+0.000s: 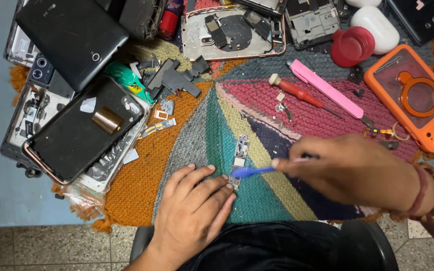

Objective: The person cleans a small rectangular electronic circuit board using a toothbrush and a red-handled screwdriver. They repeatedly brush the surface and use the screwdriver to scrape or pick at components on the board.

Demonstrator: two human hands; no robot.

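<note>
Spread over a pale blue table (6, 200) is a knitted mat (187, 135) in wedges of orange, grey, teal, yellow and magenta, and it is crowded with phone parts.

From the head camera, the left hand (192, 213) lies flat on the mat with fingers spread and loosely extended, its fingertips (225, 180) pressing the lower end of a small circuit board (239, 159). That board is narrow and long, grey-silver with tiny square components along it, lying almost upright in the frame near the mat's centre, on the seam between the teal and yellow wedges. The right hand (350, 170), with beaded bands at the wrist, pinches the pale handle of a blue brush (252, 171) between thumb and fingers; the blue head rests against the board's lower part, just beside the left fingertips.

Behind, a red screwdriver (297, 93) and a pink pry tool (325, 89) lie side by side on the magenta wedge. An orange phone case (412, 95) sits at the right edge, a red cap (352, 46) above it, and a stack of dark phones (76, 125) at left.
</note>
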